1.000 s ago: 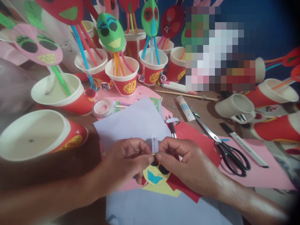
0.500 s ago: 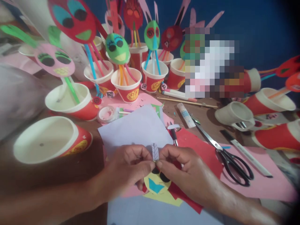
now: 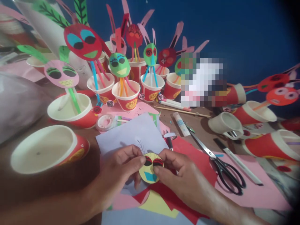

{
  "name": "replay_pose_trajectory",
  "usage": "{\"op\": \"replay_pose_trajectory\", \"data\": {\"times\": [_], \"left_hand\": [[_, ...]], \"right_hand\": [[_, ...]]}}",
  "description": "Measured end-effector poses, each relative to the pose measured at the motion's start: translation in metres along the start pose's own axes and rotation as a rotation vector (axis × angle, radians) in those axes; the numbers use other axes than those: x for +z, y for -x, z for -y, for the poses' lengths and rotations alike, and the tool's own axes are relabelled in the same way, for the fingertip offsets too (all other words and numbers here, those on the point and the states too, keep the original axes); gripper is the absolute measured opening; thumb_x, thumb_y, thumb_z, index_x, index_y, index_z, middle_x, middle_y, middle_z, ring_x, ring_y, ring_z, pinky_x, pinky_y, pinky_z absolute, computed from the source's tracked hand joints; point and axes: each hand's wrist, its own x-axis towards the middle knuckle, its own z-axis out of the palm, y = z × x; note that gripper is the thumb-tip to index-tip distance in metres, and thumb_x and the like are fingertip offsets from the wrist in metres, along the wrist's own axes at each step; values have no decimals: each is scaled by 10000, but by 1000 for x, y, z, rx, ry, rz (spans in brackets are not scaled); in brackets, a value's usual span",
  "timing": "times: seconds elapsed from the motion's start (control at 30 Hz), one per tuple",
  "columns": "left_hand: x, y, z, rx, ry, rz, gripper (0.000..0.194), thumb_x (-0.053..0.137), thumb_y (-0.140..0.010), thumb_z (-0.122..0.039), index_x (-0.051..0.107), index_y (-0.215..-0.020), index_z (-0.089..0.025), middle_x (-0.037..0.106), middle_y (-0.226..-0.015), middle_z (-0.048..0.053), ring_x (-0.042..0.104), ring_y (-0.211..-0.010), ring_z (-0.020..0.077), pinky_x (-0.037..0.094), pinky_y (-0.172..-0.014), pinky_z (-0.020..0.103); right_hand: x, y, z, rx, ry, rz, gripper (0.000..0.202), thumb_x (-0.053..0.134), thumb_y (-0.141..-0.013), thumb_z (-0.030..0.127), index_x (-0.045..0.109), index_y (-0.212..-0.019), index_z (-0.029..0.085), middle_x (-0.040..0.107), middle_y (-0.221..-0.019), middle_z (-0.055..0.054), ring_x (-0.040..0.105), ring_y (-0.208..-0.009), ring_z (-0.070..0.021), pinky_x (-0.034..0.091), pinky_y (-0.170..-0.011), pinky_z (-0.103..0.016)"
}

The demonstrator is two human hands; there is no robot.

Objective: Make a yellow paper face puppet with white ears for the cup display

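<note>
A round yellow paper face (image 3: 143,173) with black and red eyes and a blue mouth is pinched between my two hands. At its left edge, my left hand (image 3: 125,167) has the thumb on the front. My right hand (image 3: 178,170) grips the right edge, its thumb beside an eye. Just above the left fingertips, a pale paper strip with black vein lines (image 3: 141,145) points up; whether it is held or joined to the face I cannot tell. Beneath the hands lie a pale lilac sheet (image 3: 145,128), red paper (image 3: 199,162) and a yellow scrap (image 3: 161,204).
Black-handled scissors (image 3: 225,172), a white marker (image 3: 239,161) and a glue stick (image 3: 181,124) lie to the right. A tipped paper cup (image 3: 47,148) rests at left. Behind stand several red cups holding paper faces on straws, such as a green face (image 3: 119,64).
The yellow face, earlier lower and partly covered, is now held up between both hands. The veined strip, pinched upright before, now leans left above the left fingers. The camera view has shifted.
</note>
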Motion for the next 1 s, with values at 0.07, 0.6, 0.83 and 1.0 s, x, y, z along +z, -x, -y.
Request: {"op": "replay_pose_trajectory", "data": {"times": [0.07,0.6,0.83,1.0], "left_hand": [[1,0,0,1,-1,2,219,611,-777,-362,511,-714,-177,527,-505,-45,452,-423,65,273,-431,181],[-1,1,-3,-9,-22,27,223,649,-751,-362,535,-740,-170,552,-455,-35,434,-426,68,241,-444,190],[-1,0,-1,13,-22,65,233,651,-753,-366,515,-741,-177,541,-460,-51,425,-411,53,211,-443,195],[0,0,-4,33,-35,69,217,631,-765,-340,492,-737,-176,512,-445,-58,413,-403,53,213,-436,192]], "right_hand": [[-1,-1,-1,-3,-10,-1,109,526,-832,253,572,-760,185,537,-646,28,486,-603,-108,377,-539,-202],[-4,-2,-5,66,-64,41,117,505,-840,269,530,-757,192,472,-620,50,429,-563,-93,340,-525,-198],[-4,-2,-7,64,-37,35,126,512,-847,276,534,-760,188,475,-618,49,423,-563,-92,330,-517,-205],[-4,-2,-4,74,-41,43,134,498,-849,268,520,-741,191,447,-611,57,404,-561,-88,316,-516,-204]]}}
